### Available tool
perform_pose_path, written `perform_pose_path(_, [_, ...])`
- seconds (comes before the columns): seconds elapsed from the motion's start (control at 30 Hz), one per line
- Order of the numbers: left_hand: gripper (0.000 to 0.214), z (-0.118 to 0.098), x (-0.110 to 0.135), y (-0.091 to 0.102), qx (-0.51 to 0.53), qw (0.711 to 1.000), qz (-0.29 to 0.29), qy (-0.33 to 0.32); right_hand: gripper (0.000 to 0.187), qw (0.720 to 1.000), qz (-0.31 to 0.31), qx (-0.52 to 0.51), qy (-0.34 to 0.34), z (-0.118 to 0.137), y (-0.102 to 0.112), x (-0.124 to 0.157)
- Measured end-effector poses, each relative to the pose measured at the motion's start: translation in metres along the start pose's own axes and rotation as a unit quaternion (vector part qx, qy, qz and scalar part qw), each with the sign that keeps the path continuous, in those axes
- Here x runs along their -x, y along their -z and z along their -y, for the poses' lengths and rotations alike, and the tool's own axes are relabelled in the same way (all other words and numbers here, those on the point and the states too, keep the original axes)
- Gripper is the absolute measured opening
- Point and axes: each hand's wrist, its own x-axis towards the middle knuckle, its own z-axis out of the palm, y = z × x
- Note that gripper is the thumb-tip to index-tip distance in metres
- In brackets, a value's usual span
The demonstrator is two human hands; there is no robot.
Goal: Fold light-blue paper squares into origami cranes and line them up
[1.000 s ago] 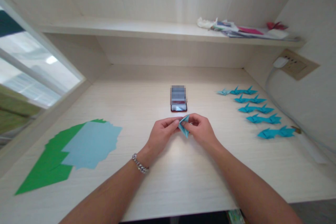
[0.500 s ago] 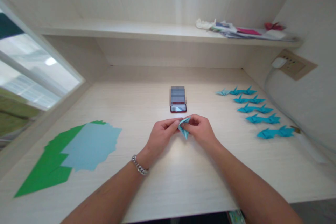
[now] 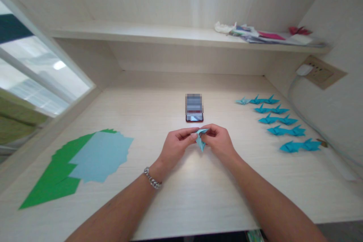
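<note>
A small light-blue folded paper (image 3: 201,143) is pinched between my two hands, just above the desk, with its narrow tip pointing down toward me. My left hand (image 3: 178,143) grips its left side between thumb and fingers. On the other side, my right hand (image 3: 219,140) is closed on its right edge, the fingertips partly hidden behind the paper. Right beyond my hands a phone (image 3: 194,117) lies on the desk. Several blue folded paper cranes (image 3: 286,130) stand in rows to the right, and one paler crane (image 3: 242,101) sits at the far row's left end.
Light-blue paper sheets (image 3: 103,157) overlap green sheets (image 3: 48,181) on the desk's left. A charger plug (image 3: 304,69) sits in the wall socket (image 3: 321,72), its cable (image 3: 304,111) running along the right side. Papers (image 3: 255,34) lie on the shelf (image 3: 141,32) above.
The folded paper has shifted between my fingers, its upper part now spread wider and turned. My hands stay close together, and the whole view has slid slightly.
</note>
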Motion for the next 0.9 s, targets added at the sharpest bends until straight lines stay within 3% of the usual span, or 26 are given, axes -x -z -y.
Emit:
perform_pose_path(0.17, [0.035, -0.0017, -0.0007, -0.0014, 0.005, 1.000, 0.003, 0.004, 0.021, 0.999, -0.005, 0.046, 0.027, 0.0014, 0.0004, 0.0016])
perform_pose_path(0.47, [0.032, -0.0018, -0.0014, -0.0019, 0.083, 0.996, 0.010, 0.032, 0.022, 0.999, 0.028, -0.002, 0.019, 0.0030, -0.0007, 0.0019])
perform_pose_path(0.9, [0.032, 0.0037, -0.0035, 0.0029, 0.035, 0.998, -0.019, 0.042, 0.020, 0.997, 0.012, 0.074, 0.018, 0.0060, 0.0002, 0.0032])
